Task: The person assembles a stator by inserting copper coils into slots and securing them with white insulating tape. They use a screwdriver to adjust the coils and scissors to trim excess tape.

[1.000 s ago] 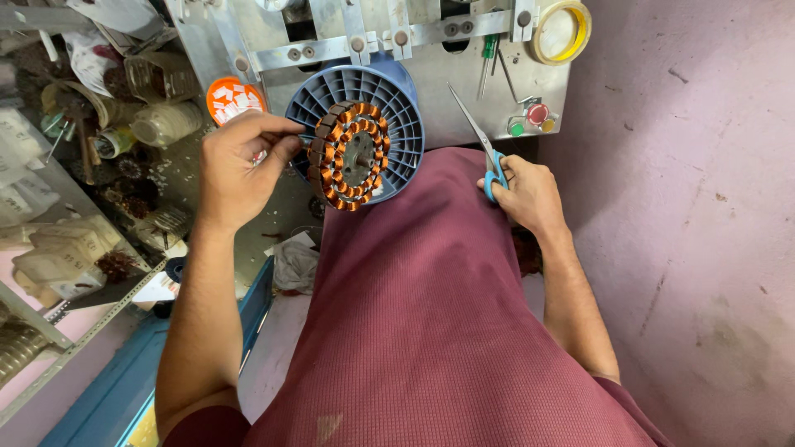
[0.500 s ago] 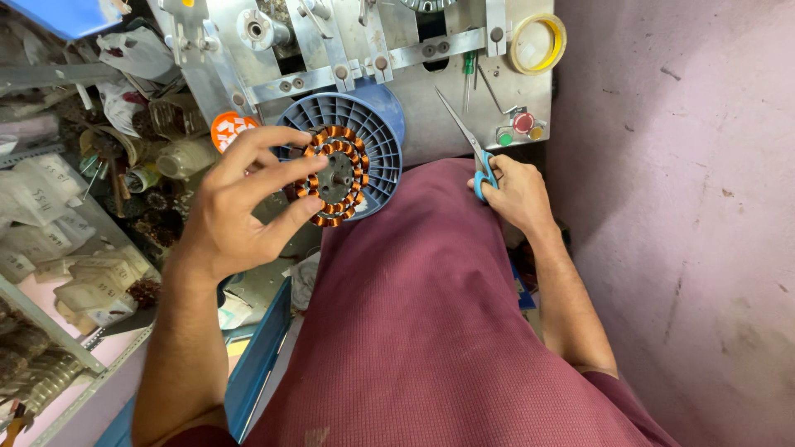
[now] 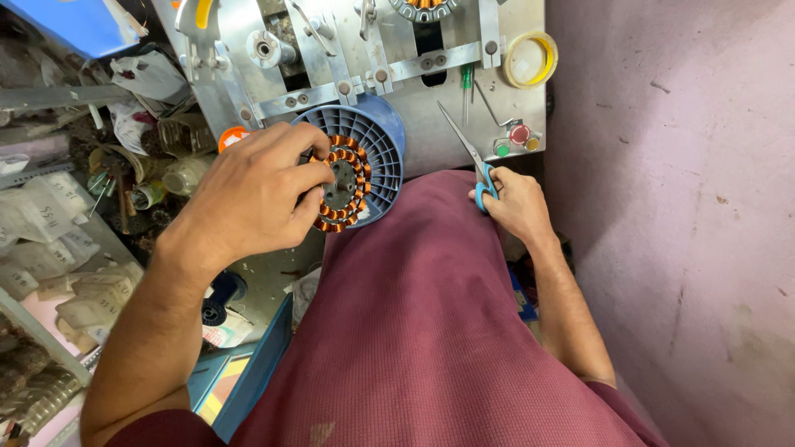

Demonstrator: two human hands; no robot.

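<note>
My left hand (image 3: 252, 194) grips the left side of a round stator with copper-wound coils (image 3: 348, 184), which sits inside a blue ribbed plastic disc (image 3: 383, 149) resting against my lap. Its fingers curl over the orange coils. My right hand (image 3: 515, 203) holds blue-handled scissors (image 3: 468, 153), their blades pointing up and left over the metal machine plate (image 3: 431, 99). A maroon cloth (image 3: 431, 331) covers my lap below both hands.
A metal winding fixture with bolts and brackets (image 3: 331, 58) stands ahead. A roll of yellow tape (image 3: 530, 60) and coloured buttons (image 3: 515, 139) sit at its right. Cluttered shelves with packets and parts (image 3: 58, 215) are at left. A pink wall (image 3: 687, 207) is at right.
My left hand has closed further over the stator's left side. The view has shifted, with the disc and machine now lower in frame. The right hand still holds the scissors.
</note>
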